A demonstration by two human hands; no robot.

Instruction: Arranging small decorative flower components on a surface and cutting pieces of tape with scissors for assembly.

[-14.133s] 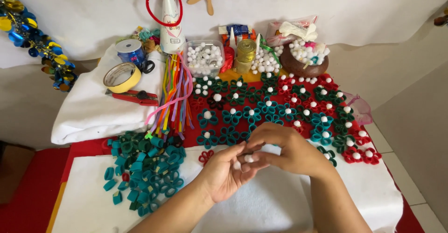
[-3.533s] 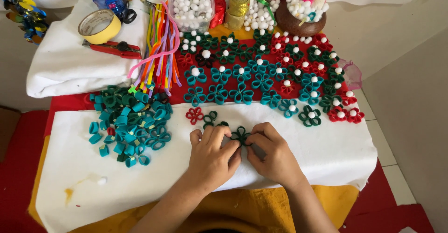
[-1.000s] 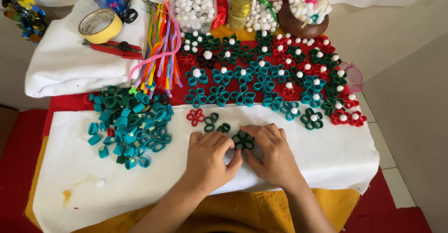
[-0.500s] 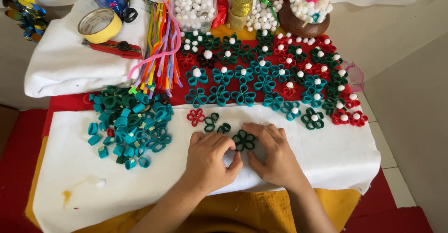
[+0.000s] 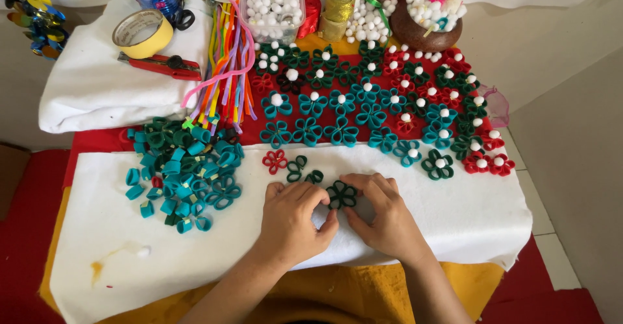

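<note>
Pinching a little dark green loop flower (image 5: 341, 194) between both sets of fingertips right now, my left hand (image 5: 295, 219) closing in on it from 9 o'clock and my right hand (image 5: 383, 215) from 3 o'clock. It's flat on the white felt sheet (image 5: 454, 201), near the middle of it, and it looks like curled strips of soft foam or felt, five rounded petals with open centres.

Just up at 11 o'clock from it sit another green loop flower (image 5: 298, 167), a loose green loop (image 5: 315, 177) and a red loop flower (image 5: 275, 161), all close but not touching mine. Over at 9 o'clock there's a messy heap of teal loops (image 5: 185, 165), well apart from my hands. At 12 o'clock the finished flowers (image 5: 363, 97) lie in rows on the red cloth, teal, green and red, most with a fuzzy white pompom in the middle.

Plenty of bare felt at 3 o'clock out to the table edge, and more at 7 o'clock. The near edge of the sheet runs right under my wrists.
</note>
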